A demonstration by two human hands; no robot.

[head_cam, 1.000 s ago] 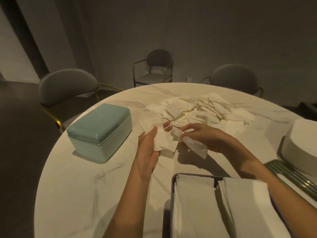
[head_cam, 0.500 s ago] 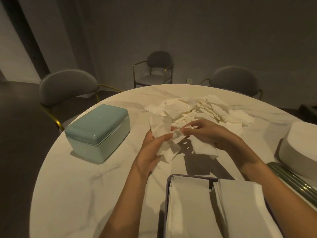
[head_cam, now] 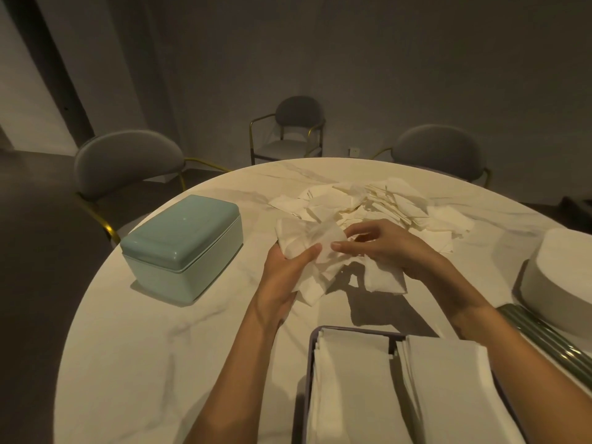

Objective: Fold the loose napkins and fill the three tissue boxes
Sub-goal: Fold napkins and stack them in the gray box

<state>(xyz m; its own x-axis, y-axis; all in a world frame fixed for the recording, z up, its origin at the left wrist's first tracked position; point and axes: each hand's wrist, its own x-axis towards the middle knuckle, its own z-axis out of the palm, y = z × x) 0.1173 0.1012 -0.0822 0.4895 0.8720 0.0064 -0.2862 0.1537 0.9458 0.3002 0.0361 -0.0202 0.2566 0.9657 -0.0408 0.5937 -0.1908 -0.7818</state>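
Over the middle of the round marble worktop point(head_cam: 134, 354) we log both our hands, raised just above the surface and meeting on one crumpled napkin point(head_cam: 309, 243). Left hand point(head_cam: 283, 274): thumb and fingers curled round the napkin's left part, with more white paper hanging below the palm toward the worktop. Right hand point(head_cam: 381, 248): thumb and forefinger pinching the napkin's right edge; the other fingers are curled, and a second piece of paper point(head_cam: 384, 278) droops beneath this hand, though we cannot tell whether it is held or only lying there.

Toward the far edge, just behind the hands: one loose heap of napkins point(head_cam: 378, 206), unfolded and overlapping, spread wide to the right.

Toward the left edge: one mint-green tissue box point(head_cam: 182, 241), lid shut, standing flat and well apart from the heap.

At the near edge, between our forearms: one dark-rimmed tray-like box point(head_cam: 310, 363), open, holding two stacks of folded napkins point(head_cam: 352, 389) side by side; the right stack passes under our right forearm.

At the right edge: one white round container point(head_cam: 563, 283), partly cut off by the frame, with a ribbed dark-green object point(head_cam: 551, 344) lying just in front of it; we cannot tell what either one is.

Beyond the worktop: three grey chairs with gold frames, one at the left point(head_cam: 128, 158), one at the far right point(head_cam: 439, 149), and one standing back by the wall point(head_cam: 298, 123).
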